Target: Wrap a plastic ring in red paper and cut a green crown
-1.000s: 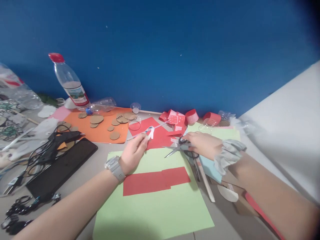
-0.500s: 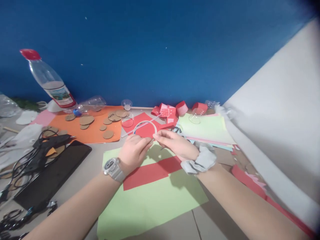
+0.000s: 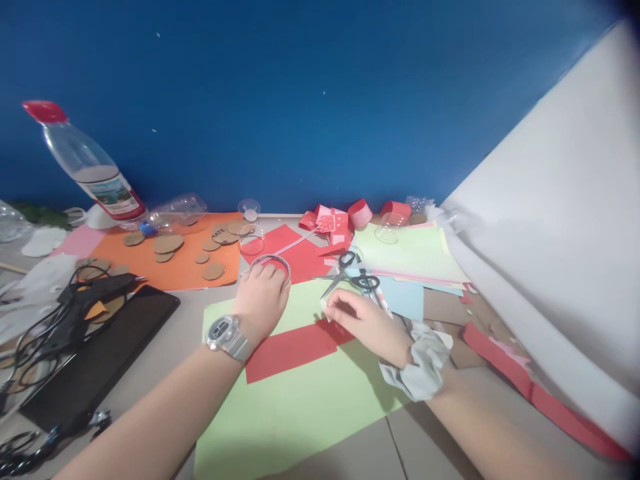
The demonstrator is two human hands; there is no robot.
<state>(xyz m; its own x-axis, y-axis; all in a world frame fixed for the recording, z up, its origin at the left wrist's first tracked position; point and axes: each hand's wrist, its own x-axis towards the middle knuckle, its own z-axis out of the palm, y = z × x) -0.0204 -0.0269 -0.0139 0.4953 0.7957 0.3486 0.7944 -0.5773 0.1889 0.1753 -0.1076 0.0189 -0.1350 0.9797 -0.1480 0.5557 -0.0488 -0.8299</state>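
Observation:
My left hand (image 3: 263, 293) is closed over the near side of a thin, ring-shaped roll of tape (image 3: 274, 259), whose upper rim shows beyond the knuckles. My right hand (image 3: 367, 323) is pinched above a red paper strip (image 3: 290, 353), with a small pale piece of tape (image 3: 324, 304) at the fingertips. That strip lies across a light green sheet (image 3: 300, 413). Just beyond my right hand are black-handled scissors (image 3: 344, 261), partly spread. A white pen-like stick (image 3: 384, 303) lies beside them.
On the left stand a red-capped bottle (image 3: 95, 167), a black phone (image 3: 100, 353) and a glue gun (image 3: 113, 287) with its cable. Cardboard discs (image 3: 169, 244) rest on orange paper (image 3: 200, 260). Red paper loops (image 3: 360, 213) sit by the blue wall (image 3: 320, 100).
My hands have moved apart: the left has drawn slightly left and down with the roll of tape, the right has come down and right with the small piece. The scissors are now uncovered.

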